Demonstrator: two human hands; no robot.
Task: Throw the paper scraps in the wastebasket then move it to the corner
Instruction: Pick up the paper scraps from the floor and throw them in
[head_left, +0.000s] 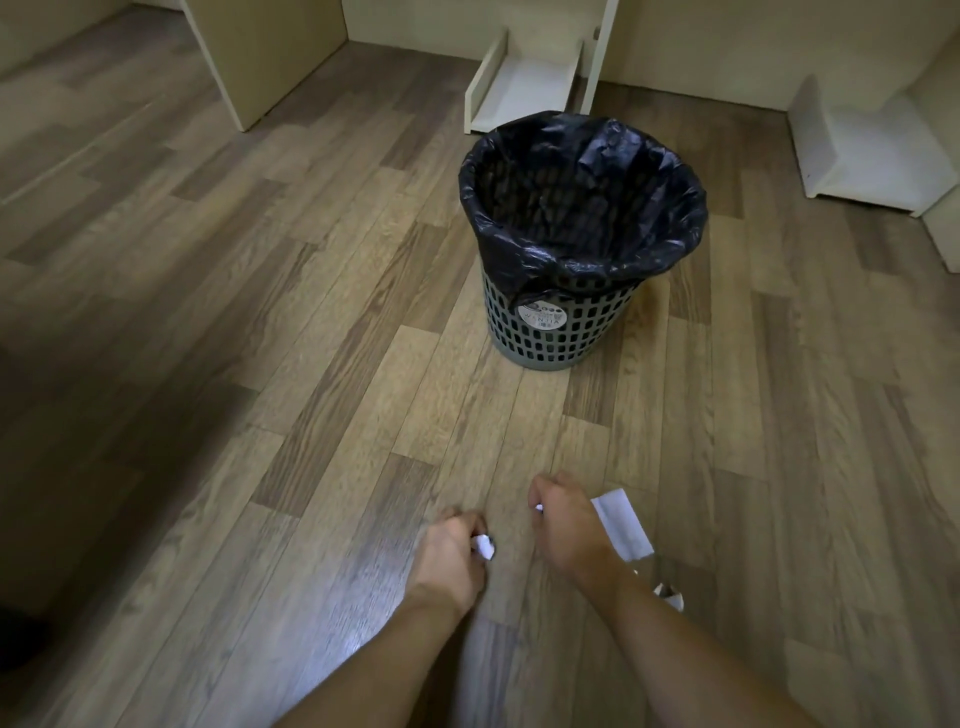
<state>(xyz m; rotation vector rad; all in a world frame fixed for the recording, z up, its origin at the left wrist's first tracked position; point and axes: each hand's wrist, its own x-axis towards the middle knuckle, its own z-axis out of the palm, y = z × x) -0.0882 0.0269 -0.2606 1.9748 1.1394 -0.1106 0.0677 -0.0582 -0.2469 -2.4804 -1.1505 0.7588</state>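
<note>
A grey lattice wastebasket (558, 332) lined with a black plastic bag stands upright on the wooden floor, ahead of my hands. My left hand (452, 551) is closed around a crumpled white paper scrap (484, 546) close to the floor. My right hand (563, 519) is curled shut, with a bit of white paper (538, 508) showing at its fingertips. A flat white paper strip (621, 527) lies on the floor just right of my right hand. Another small crumpled scrap (669, 595) lies beside my right forearm.
A beige cabinet panel (260, 57) stands at the back left. A white low shelf frame (524, 83) sits behind the basket, and a white step-like unit (872, 150) stands at the back right. Wooden floor (260, 364) spreads to the left.
</note>
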